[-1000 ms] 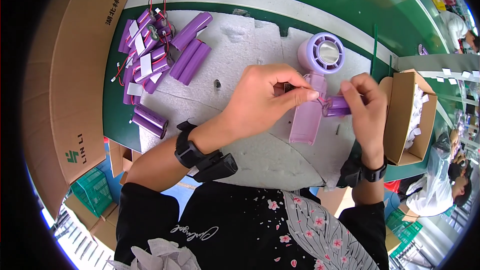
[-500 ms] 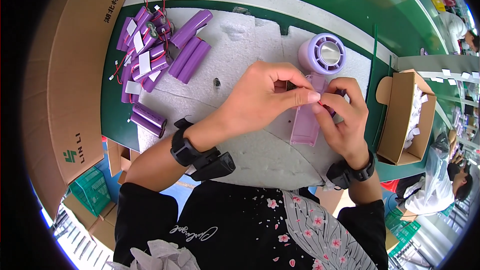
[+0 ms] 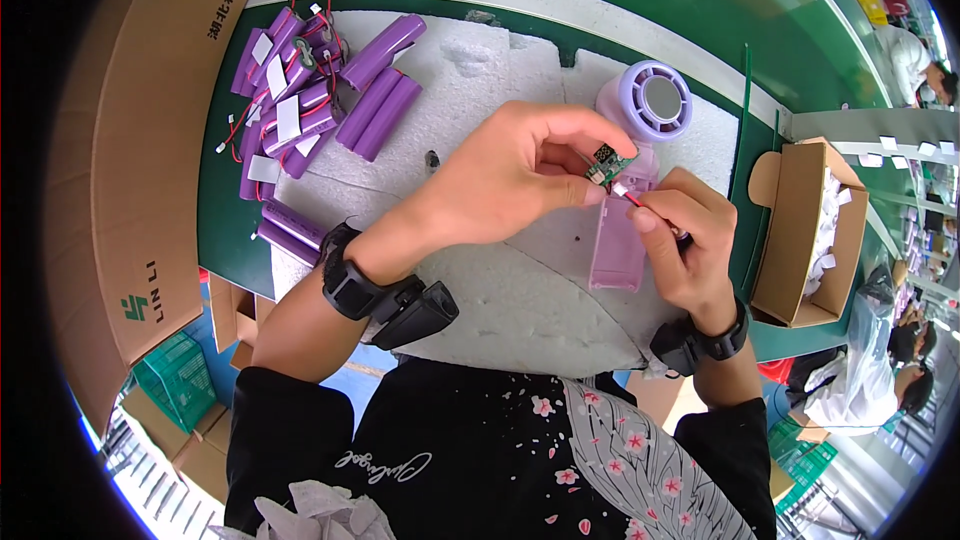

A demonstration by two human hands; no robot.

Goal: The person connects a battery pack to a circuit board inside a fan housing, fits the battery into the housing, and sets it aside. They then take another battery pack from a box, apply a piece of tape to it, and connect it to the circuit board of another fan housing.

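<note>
Between thumb and fingers, my left hand (image 3: 500, 180) holds a small green circuit board (image 3: 606, 168) by its edges. My right hand (image 3: 695, 245) pinches a red and black wire lead ending in a white plug (image 3: 621, 189). The plug is close to the board's lower edge; whether they touch is too small to tell. Something dark is partly hidden under the right fingers. Beneath both hands lies an open lavender handle shell (image 3: 618, 258), its upper part covered by them. Beyond it is the round lavender fan head (image 3: 648, 105) with a silver centre.
Purple battery packs (image 3: 375, 115) with wire leads are heaped at the left of the white foam board (image 3: 480, 70). A tall carton (image 3: 150, 140) stands far left. On the right sits an open cardboard box (image 3: 790, 240) of white pieces. Other people are at the far right.
My hands have drawn slightly apart, and the left has tilted, bringing the green circuit board into view. The white plug now shows beyond my right fingertips.
</note>
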